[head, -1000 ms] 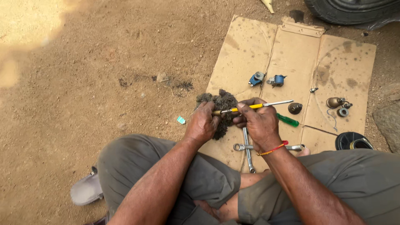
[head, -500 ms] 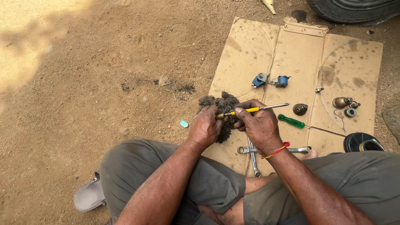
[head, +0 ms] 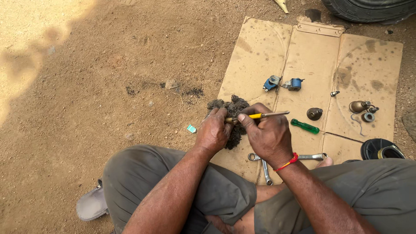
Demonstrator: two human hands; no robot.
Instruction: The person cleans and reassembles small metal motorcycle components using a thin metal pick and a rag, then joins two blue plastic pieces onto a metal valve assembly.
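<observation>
My left hand [head: 213, 132] grips a dark, greasy wad of rag [head: 234, 113] and the end of a yellow-handled screwdriver [head: 259, 115] wrapped in it. My right hand [head: 266, 134], with a red band at the wrist, holds the screwdriver by its yellow handle, its metal shaft pointing right. Both hands hover over the near left part of a flattened cardboard sheet [head: 260, 52] on the dirt.
On the cardboard lie two blue parts [head: 284, 83], a green-handled screwdriver [head: 305, 126], a dark cap [head: 314, 114], brass fittings [head: 362, 108] and two wrenches [head: 265, 167]. A black round part [head: 381, 149] sits at right, a tyre [head: 368, 8] at top, a sandal [head: 91, 203] by my knee.
The view has shifted slightly. My hands stay together on the rag and screwdriver, working the tool through the rag; nothing was picked up or let go.
</observation>
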